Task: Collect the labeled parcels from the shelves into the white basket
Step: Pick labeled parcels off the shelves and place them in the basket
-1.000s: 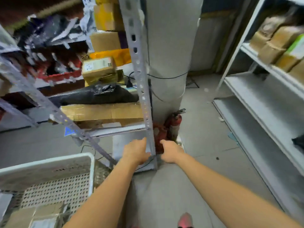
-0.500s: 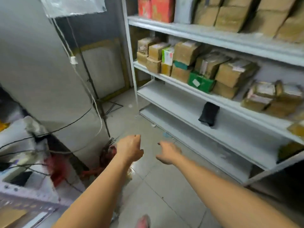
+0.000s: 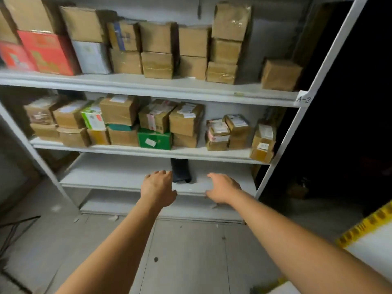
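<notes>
Pouch (image 3: pixel 181 171) between hands, on shelf (image 3: pixel 118 177)

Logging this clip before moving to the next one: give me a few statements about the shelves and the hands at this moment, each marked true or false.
1. The left hand and the right hand both hold nothing. True.
2. The black parcel lies on the uppermost shelf in view. False: it lies on the lower shelf, between the two hands.
3. A green box stands on the middle shelf. True.
4. The shelf tag reads B-5. False: it reads A-2.
5. The red boxes stand at the left end of the uppermost shelf in view. True.
</notes>
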